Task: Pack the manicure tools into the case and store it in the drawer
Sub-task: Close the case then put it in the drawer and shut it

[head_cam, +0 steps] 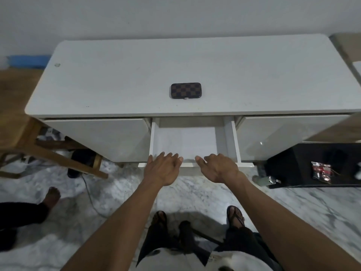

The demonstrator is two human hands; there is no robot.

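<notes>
Closed checkered case [185,90] lying on the white desk top [117,79], at twelve o'clock from the open, empty drawer [183,141], with left hand [163,169] and right hand [218,169] both spread open and holding nothing at its front edge; better to lift the case flat and lay it well inside.

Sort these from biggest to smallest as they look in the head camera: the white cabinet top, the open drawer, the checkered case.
1. White cabinet top, by far the largest.
2. Open drawer, in the middle.
3. Checkered case, smallest, lying closed on the top.
</notes>
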